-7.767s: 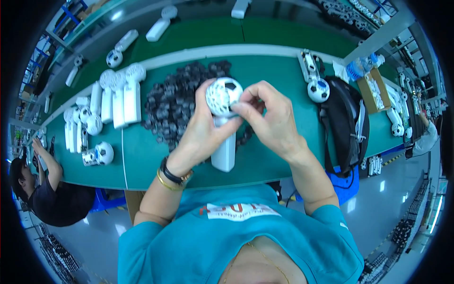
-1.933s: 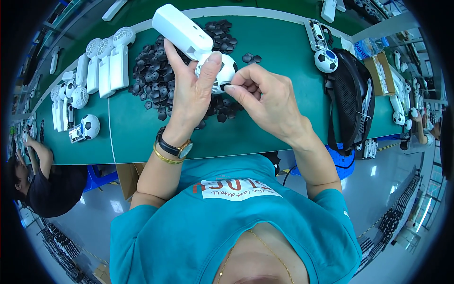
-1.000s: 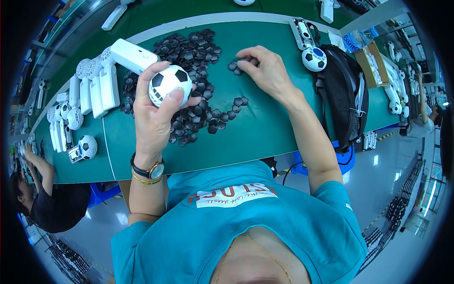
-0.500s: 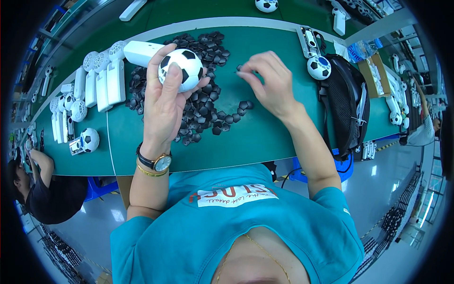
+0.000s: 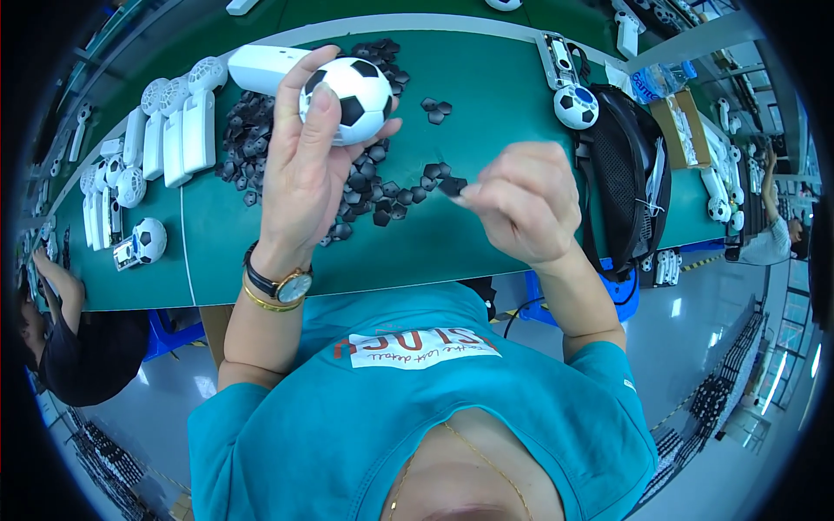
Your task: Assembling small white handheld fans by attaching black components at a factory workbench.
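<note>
My left hand (image 5: 304, 165) is wrapped round a white ball with black pentagon patches, a soccer-ball-shaped head (image 5: 349, 100). A white elongated body (image 5: 271, 69) juts out to the left behind my fingers and looks joined to the ball. My right hand (image 5: 530, 200) pinches a small black pentagon piece (image 5: 453, 186) between thumb and fingers, just above the green table. Beneath and beyond my left hand spreads a pile of black pentagon pieces (image 5: 246, 139), with a line of them reaching toward my right fingertips. A few loose pentagon pieces (image 5: 437, 110) lie apart, farther back.
Several white devices with perforated round heads (image 5: 198, 130) stand at the left, near a ball-headed unit (image 5: 149, 240). To the right are an opened ball-headed device (image 5: 575, 106), a black backpack (image 5: 621, 174), a water bottle (image 5: 660, 82) and a cardboard box (image 5: 682, 130). Another person (image 5: 91, 347) sits far left.
My right hand has come nearer to me and now pinches a black pentagon piece by the near end of the pile. A few pieces lie where it was. My left hand still holds the ball.
</note>
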### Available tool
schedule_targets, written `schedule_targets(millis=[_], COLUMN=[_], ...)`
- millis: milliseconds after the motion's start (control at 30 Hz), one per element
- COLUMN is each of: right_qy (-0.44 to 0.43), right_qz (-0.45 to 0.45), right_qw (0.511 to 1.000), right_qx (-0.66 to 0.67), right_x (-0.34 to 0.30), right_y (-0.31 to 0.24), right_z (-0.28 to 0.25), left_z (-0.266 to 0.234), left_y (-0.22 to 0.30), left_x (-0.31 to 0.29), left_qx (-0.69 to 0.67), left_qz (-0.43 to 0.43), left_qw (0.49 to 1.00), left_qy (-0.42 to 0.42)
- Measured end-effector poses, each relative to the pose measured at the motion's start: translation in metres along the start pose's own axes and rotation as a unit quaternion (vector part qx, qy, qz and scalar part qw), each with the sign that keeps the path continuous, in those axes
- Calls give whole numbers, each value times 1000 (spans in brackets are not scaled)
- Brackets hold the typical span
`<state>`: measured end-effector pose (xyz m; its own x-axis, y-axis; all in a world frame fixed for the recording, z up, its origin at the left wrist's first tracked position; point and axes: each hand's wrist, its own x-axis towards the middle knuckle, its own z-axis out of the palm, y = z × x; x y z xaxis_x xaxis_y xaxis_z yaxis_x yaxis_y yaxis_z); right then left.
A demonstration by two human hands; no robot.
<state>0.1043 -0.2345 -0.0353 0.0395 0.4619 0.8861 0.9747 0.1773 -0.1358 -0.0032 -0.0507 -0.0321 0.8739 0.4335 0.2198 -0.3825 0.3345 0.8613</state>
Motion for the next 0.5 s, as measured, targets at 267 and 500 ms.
schedule_targets(millis=[267, 500], right_qy=[56, 36], right_qz=[280, 273], right_qw=[941, 953], right_qx=[180, 124], right_x=[11, 12], right_y=[-15, -5], right_z=[44, 59], left_z=[18, 18], left_y=[-1, -4], left_x=[1, 6], left_qx=[-116, -160], left_qz=[-65, -77], left_qw=[991, 984], left_qy=[8, 25])
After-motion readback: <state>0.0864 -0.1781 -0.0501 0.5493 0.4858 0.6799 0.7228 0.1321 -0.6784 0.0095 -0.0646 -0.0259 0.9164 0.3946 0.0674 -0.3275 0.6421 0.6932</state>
